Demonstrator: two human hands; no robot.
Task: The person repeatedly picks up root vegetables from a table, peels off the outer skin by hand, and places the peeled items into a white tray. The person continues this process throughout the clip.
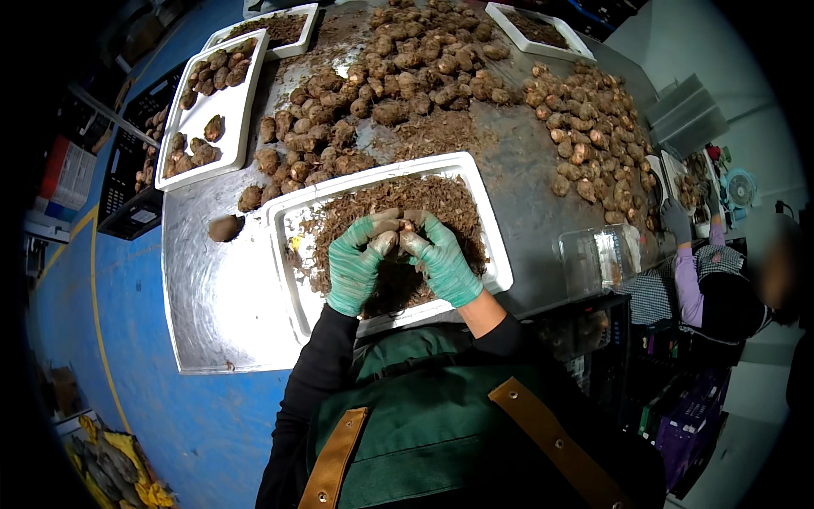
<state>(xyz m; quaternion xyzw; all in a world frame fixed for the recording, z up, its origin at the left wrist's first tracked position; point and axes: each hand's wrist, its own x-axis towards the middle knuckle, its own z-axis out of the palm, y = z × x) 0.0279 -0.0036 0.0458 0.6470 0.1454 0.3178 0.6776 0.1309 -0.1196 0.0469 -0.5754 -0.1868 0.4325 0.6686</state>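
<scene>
My left hand and my right hand, both in green knit gloves with soiled fingertips, meet in front of me. Between their thumbs and fingers they hold a small taro-like corm, mostly hidden by the gloves. Both hands are above a white plastic tray, which stands tilted at an angle on the metal table. Brown fibrous husk scraps cover much of its floor. A dark shadow lies below my hands. No tool shows in either hand.
Large heaps of brown corms and paler-tipped corms lie beyond. One corm sits alone at left, near a white tray with more corms. A clear plastic container stands right; beyond it are a co-worker's gloved hands.
</scene>
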